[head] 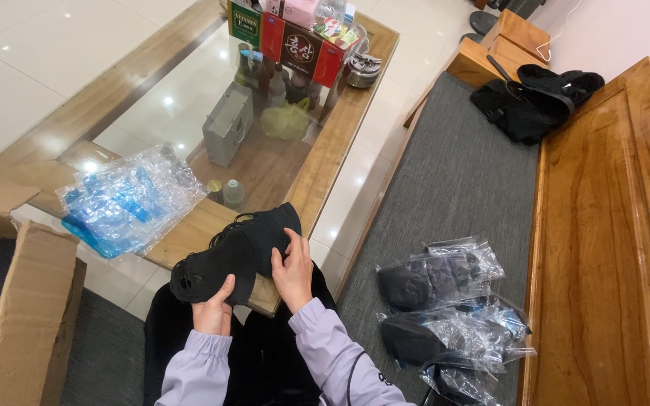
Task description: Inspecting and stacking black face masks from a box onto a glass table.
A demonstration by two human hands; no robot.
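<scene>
A black fabric piece with straps [236,254] is held up over my lap, above the near edge of the glass-topped wooden table [317,173]. My left hand [214,310] grips its lower end from beneath. My right hand [293,272] holds its right side, fingers curled over the edge. Both arms wear pale lilac sleeves.
A heap of clear plastic bags [126,199] lies on the table to the left. An open cardboard box [28,301] stands at far left. Three bagged black items [445,304] rest on the grey bench cushion [453,180] to my right, with more black gear [532,98] farther along.
</scene>
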